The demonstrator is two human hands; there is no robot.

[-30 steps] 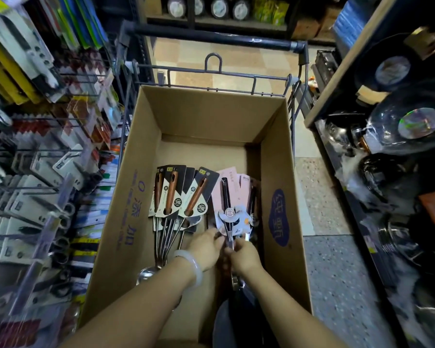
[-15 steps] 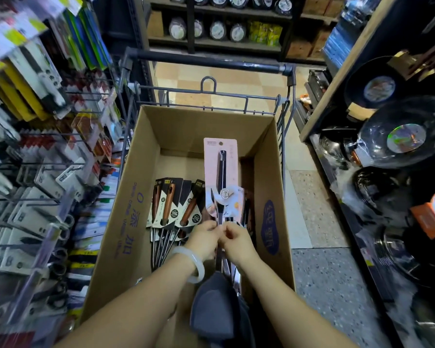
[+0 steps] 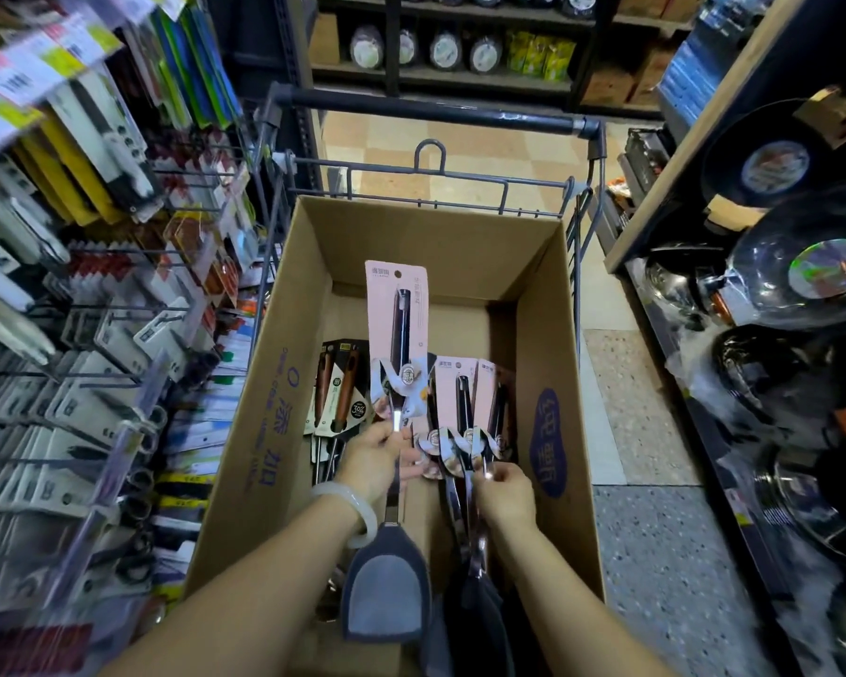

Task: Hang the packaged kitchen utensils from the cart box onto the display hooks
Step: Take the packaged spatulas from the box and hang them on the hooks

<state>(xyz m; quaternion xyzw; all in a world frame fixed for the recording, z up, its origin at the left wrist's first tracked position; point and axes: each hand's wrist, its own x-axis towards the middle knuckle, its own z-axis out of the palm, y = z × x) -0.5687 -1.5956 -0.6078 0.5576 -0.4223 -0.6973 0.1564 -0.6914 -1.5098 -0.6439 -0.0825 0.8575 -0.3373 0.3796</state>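
An open cardboard box (image 3: 284,364) sits in the cart. My left hand (image 3: 373,462) grips the metal shaft of a grey spatula on a pink card (image 3: 395,315), holding it upright above the box with its blade toward me. My right hand (image 3: 505,492) pinches the shaft of one of the pink-carded spatulas (image 3: 465,398) that lie in the box. Black-carded utensils with brown handles (image 3: 339,383) lie at the box's left side. Display hooks with hanging goods (image 3: 99,305) fill the rack on the left.
The cart's grey wire frame and black handle bar (image 3: 435,109) surround the box. Wrapped pans and pots (image 3: 802,266) crowd the shelves on the right. Shelves with jars stand beyond the cart across a tiled floor.
My left hand has lifted the pink-carded spatula higher and to the left. My right hand let go of it and moved right onto the spatulas lying in the box.
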